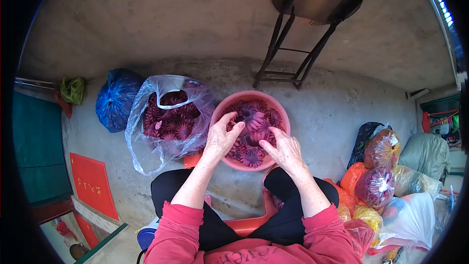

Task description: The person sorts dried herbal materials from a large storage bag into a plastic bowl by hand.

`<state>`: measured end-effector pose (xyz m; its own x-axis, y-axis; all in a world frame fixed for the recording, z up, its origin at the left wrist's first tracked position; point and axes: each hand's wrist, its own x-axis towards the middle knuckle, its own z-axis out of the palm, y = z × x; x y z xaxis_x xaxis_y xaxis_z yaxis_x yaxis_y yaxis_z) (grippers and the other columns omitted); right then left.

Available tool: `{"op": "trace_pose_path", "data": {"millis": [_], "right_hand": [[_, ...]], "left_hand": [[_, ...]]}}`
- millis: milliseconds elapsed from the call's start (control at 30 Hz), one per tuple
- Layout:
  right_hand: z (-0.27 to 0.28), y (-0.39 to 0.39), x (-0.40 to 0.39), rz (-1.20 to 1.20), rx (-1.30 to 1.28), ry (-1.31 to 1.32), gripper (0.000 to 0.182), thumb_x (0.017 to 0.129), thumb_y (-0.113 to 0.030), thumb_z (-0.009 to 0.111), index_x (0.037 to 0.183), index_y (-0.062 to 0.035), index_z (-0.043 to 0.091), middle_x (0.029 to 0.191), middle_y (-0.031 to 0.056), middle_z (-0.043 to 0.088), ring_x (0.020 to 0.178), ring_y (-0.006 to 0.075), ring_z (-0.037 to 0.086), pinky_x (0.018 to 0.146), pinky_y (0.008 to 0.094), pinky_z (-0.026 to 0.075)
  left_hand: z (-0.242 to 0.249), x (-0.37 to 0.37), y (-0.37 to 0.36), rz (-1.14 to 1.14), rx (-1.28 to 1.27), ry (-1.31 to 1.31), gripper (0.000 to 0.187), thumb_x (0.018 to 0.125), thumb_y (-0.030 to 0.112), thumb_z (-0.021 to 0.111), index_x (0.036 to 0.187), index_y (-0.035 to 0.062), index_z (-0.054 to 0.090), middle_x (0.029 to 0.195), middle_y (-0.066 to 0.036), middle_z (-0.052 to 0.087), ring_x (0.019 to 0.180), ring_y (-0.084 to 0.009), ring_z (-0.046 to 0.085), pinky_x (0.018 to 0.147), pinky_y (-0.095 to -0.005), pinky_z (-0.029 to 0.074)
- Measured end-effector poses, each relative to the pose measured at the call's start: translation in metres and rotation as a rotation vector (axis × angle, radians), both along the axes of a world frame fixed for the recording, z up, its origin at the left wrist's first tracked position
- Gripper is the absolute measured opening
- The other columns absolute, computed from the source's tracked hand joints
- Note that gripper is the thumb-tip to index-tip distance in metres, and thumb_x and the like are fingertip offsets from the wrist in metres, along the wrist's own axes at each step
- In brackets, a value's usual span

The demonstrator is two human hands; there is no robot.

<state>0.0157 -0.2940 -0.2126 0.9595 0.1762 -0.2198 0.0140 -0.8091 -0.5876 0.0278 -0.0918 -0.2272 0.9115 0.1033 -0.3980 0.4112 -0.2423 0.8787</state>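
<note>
My left hand (223, 136) is over the left side of a pink basin (287, 123), its thumb and fingers apart. My right hand (286, 151) is over the basin's right side, with thumb and fingertips also spread. Between them is a blurred, pink-and-dark, ribbed flower-like piece (255, 121); neither hand visibly grips it. Several similar dark red and purple ribbed pieces (251, 157) fill the basin. To the left, an open clear plastic bag (139, 142) holds more dark red pieces (183, 130) of the same look.
A blue tied bag (117, 100) sits beyond the clear bag. Ahead, a folding stool (305, 44) leans near the wall. Several filled bags, including a white one (408, 220), are piled at right. A red sheet (94, 186) is at left, and an orange-red seat (249, 226) is under me.
</note>
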Motion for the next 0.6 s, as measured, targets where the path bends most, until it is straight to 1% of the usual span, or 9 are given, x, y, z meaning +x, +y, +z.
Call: {"op": "trace_pose_path", "data": {"millis": [67,100,233,267,400,433,567,600], "right_hand": [[-0.018,-0.004,0.000,0.071,-0.085,-0.208,0.050,0.086,-0.045,0.051,0.100,0.0028,0.058,0.092,0.0128,0.061,0.081,0.0206,0.058,0.075,0.0297,0.045],[-0.017,-0.003,0.003,0.073,-0.084,-0.213,0.050,0.086,-0.045,0.051,0.100,0.0028,0.058,0.092,0.0128,0.061,0.081,0.0206,0.058,0.075,0.0297,0.045],[-0.006,0.008,0.012,-0.152,0.665,0.426,0.056,0.086,-0.046,0.050,0.108,0.0052,0.052,0.093,0.0158,0.062,0.085,0.0276,0.060,0.077,0.0350,0.044],[-0.005,0.011,0.011,-0.150,0.665,0.427,0.056,0.086,-0.046,0.050,0.108,0.0052,0.052,0.093,0.0158,0.062,0.085,0.0276,0.060,0.077,0.0350,0.044],[0.000,0.028,0.001,0.067,0.634,0.097,0.064,0.086,-0.048,0.051,0.123,0.0039,0.045,0.111,0.0191,0.056,0.102,0.0308,0.055,0.090,0.0359,0.040],[0.002,0.030,0.001,0.073,0.633,0.100,0.064,0.086,-0.048,0.051,0.123,0.0039,0.045,0.111,0.0191,0.056,0.102,0.0308,0.055,0.090,0.0359,0.040],[0.013,0.038,0.000,0.139,0.525,-0.230,0.050,0.086,-0.037,0.058,0.115,0.0039,0.053,0.102,0.0143,0.061,0.090,0.0198,0.058,0.081,0.0290,0.045],[0.011,0.037,0.000,0.141,0.524,-0.229,0.050,0.086,-0.037,0.058,0.115,0.0039,0.053,0.102,0.0143,0.061,0.090,0.0198,0.058,0.081,0.0290,0.045]], "left_hand": [[-0.007,0.001,-0.001,0.044,-0.096,-0.110,0.038,0.086,0.025,0.055,0.116,0.0014,0.053,0.100,-0.012,0.058,0.065,-0.0166,0.056,0.057,-0.0248,0.044],[-0.002,0.003,-0.001,0.045,-0.095,-0.115,0.038,0.086,0.025,0.055,0.116,0.0014,0.053,0.100,-0.012,0.058,0.065,-0.0166,0.056,0.057,-0.0248,0.044],[0.028,0.004,-0.008,0.149,-0.788,0.133,0.051,0.093,0.035,0.043,0.133,0.0040,0.036,0.115,-0.011,0.053,0.080,-0.0144,0.055,0.073,-0.0223,0.045],[0.027,0.004,-0.011,0.151,-0.788,0.133,0.051,0.093,0.035,0.043,0.133,0.0040,0.036,0.115,-0.011,0.053,0.080,-0.0144,0.055,0.073,-0.0223,0.045],[0.019,-0.003,-0.030,0.094,-0.599,-0.126,0.052,0.095,0.039,0.035,0.136,0.0065,0.031,0.125,-0.012,0.047,0.100,-0.0162,0.052,0.089,-0.0246,0.039],[0.019,-0.004,-0.033,0.100,-0.599,-0.128,0.052,0.095,0.039,0.035,0.136,0.0065,0.031,0.125,-0.012,0.047,0.100,-0.0162,0.052,0.089,-0.0246,0.039],[0.025,-0.007,-0.043,0.291,-0.657,-0.054,0.053,0.095,0.036,0.039,0.137,0.0058,0.028,0.128,-0.013,0.044,0.112,-0.0187,0.046,0.096,-0.0267,0.034],[0.027,-0.007,-0.043,0.294,-0.658,-0.054,0.053,0.095,0.036,0.039,0.137,0.0058,0.028,0.128,-0.013,0.044,0.112,-0.0187,0.046,0.096,-0.0267,0.034]]}}
